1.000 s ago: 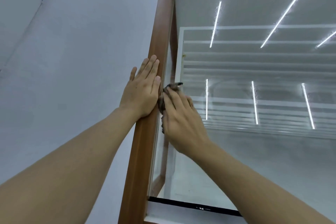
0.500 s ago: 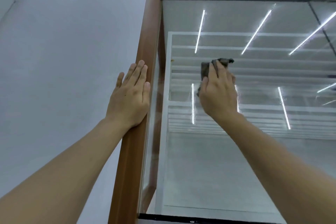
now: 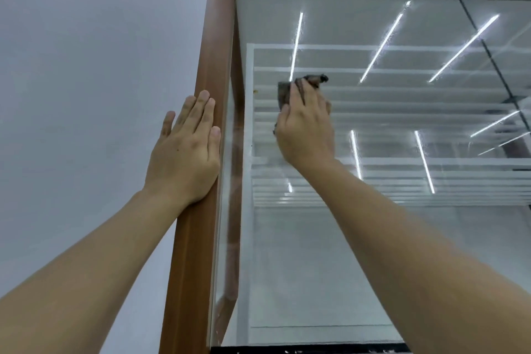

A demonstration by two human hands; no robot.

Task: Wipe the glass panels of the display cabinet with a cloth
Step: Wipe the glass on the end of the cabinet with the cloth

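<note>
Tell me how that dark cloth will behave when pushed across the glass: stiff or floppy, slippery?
Probably floppy: the cloth bunches into irregular folds beyond the right hand. It likely slides easily, since the glass panel looks smooth and glossy. Seemingly light: one hand pins it against the upright pane.

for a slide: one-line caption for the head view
Right hand presses a dark cloth on the cabinet's glass panel; left hand rests flat on the wooden post.
</note>
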